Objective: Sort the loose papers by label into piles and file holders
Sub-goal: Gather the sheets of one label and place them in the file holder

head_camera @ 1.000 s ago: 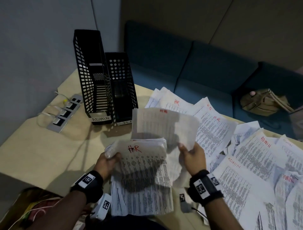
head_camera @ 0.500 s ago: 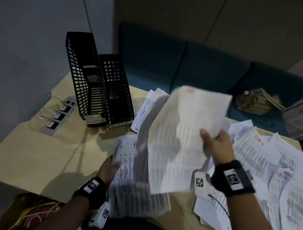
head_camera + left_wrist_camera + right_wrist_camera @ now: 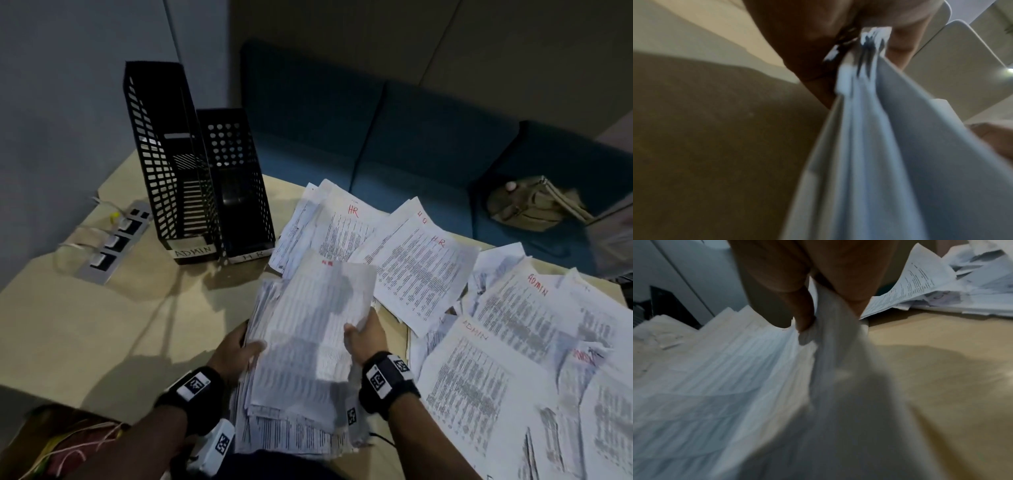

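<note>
head: stack at 6 o'clock, L hand + R hand grip its sides; holders 10 o'clock | L wrist: fingers pinch sheets | R wrist: thumb clamps top sheet | thin, floppy, slippery; prob. best held at both edges

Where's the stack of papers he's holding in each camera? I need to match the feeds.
Head: the stack sits bottom centre, left hand and right hand gripping its edges.
Left wrist: blurred sheets fill the lower right.
Right wrist: sheets fill the lower left and centre.
Shared landmark: the tan table.
</note>
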Demonstrator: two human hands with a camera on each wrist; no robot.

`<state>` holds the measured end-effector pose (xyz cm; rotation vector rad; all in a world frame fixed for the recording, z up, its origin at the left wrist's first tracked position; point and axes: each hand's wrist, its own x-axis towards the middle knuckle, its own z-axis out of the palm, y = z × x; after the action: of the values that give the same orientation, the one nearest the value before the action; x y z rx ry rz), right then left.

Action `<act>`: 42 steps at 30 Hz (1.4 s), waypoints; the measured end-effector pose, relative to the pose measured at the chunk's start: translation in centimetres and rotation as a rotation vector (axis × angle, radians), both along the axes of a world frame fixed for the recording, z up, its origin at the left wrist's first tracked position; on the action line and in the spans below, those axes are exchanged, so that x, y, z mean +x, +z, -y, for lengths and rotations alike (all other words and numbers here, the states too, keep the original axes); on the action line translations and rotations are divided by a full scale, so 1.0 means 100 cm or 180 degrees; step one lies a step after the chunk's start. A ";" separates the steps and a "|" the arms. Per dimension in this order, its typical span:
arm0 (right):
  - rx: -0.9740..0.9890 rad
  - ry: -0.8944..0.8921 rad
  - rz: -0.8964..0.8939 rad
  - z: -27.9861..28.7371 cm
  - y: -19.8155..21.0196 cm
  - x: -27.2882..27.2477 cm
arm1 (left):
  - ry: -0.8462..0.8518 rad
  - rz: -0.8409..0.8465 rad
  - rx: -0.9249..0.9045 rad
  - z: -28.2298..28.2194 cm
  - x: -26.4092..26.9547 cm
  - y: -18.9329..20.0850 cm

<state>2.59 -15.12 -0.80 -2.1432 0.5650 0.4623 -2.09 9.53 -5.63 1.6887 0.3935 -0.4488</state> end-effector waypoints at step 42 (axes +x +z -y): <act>-0.0455 0.0290 -0.0017 0.015 -0.020 -0.017 | -0.0570 0.0076 0.0453 -0.003 -0.002 0.006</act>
<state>0.89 -16.57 -2.78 -2.3122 0.5185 0.4904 -2.31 9.79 -5.05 1.8746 0.2624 -0.5417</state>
